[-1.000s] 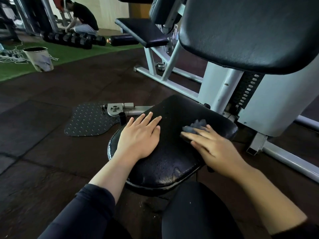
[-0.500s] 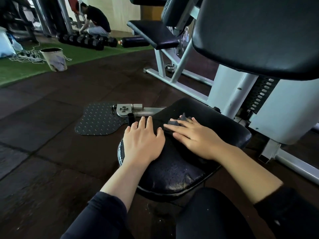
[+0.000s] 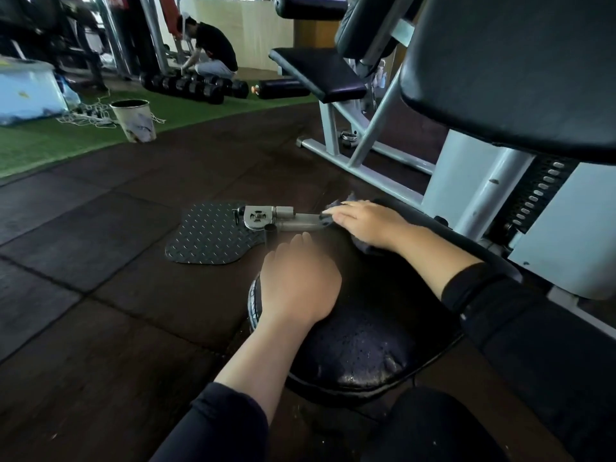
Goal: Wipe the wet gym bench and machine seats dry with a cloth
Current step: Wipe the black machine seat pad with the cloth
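The machine seat (image 3: 363, 348), black and perforated, was sat low in front of the white frame (image 3: 466, 185), with water beads still visible on its near end. The left hand (image 3: 296, 281) was laid flat on the seat's left side, fingers straight and together, nothing held. The right hand (image 3: 365, 221) was stretched across the far edge with its fingers out flat, and the dark cloth (image 3: 336, 208) was pressed under them right where the seat met the metal arm (image 3: 293, 220) of the footplate (image 3: 210, 235). Bits of the cloth were seen poking out past the fingertips and under the wrist. A bucket (image 3: 133, 120) was parked well off by the green turf (image 3: 50, 141).
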Action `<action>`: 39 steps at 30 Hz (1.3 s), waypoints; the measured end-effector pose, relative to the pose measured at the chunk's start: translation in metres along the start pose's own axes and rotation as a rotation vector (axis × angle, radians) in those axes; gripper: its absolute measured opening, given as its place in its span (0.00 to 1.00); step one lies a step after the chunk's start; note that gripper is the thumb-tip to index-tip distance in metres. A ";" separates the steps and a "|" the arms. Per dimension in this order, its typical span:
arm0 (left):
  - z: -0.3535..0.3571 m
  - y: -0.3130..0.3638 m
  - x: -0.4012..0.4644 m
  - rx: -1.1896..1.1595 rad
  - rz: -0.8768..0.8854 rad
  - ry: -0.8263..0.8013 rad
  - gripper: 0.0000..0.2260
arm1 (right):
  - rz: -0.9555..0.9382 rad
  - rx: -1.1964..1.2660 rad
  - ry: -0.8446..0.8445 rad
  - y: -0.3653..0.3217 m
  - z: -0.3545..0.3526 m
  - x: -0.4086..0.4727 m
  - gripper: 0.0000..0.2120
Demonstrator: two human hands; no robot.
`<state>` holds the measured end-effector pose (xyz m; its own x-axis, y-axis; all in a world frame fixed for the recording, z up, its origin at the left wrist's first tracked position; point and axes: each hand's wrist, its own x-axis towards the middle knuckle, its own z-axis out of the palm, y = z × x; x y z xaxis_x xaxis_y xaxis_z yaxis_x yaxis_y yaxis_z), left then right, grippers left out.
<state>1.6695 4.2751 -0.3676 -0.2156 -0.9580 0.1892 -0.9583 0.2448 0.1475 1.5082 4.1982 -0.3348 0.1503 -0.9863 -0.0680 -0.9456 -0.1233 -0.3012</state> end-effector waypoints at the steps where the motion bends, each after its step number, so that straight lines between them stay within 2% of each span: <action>1: -0.001 0.001 0.000 -0.020 -0.011 -0.004 0.35 | 0.028 0.008 0.016 0.007 -0.002 -0.003 0.19; 6: -0.002 0.002 -0.003 -0.080 -0.023 -0.009 0.31 | 0.110 0.012 0.076 0.014 -0.001 -0.046 0.19; 10: 0.002 0.002 -0.003 -0.055 -0.019 0.004 0.31 | 0.083 -0.006 0.072 -0.008 0.010 -0.074 0.19; 14: 0.000 0.002 -0.005 -0.035 -0.020 0.017 0.36 | 0.019 -0.003 0.047 -0.031 0.014 -0.057 0.19; 18: 0.002 0.001 -0.003 -0.047 -0.024 0.018 0.34 | -0.057 0.026 0.006 -0.036 0.016 -0.015 0.17; 22: 0.001 0.001 -0.004 -0.073 -0.022 0.012 0.34 | 0.008 0.031 0.028 -0.009 0.001 -0.003 0.17; 25: 0.001 0.002 -0.005 -0.096 -0.019 0.012 0.29 | 0.094 0.043 0.091 0.014 -0.004 -0.019 0.18; 27: 0.000 0.002 -0.005 -0.083 -0.022 0.006 0.31 | 0.137 0.028 0.094 0.017 0.000 -0.038 0.19; 32: -0.001 0.003 -0.005 -0.070 -0.035 -0.004 0.31 | 0.106 0.012 0.087 -0.016 0.012 -0.075 0.19; 36: -0.003 0.001 -0.007 -0.082 -0.036 -0.003 0.31 | 0.025 0.020 0.041 -0.045 0.013 -0.050 0.19; 39: -0.005 0.001 -0.007 -0.103 -0.037 -0.014 0.32 | 0.049 0.042 0.012 -0.042 0.009 -0.021 0.19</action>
<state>1.6706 4.2827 -0.3635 -0.1840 -0.9683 0.1687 -0.9413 0.2230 0.2534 1.5472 4.2252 -0.3292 0.1005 -0.9923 -0.0720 -0.9388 -0.0706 -0.3372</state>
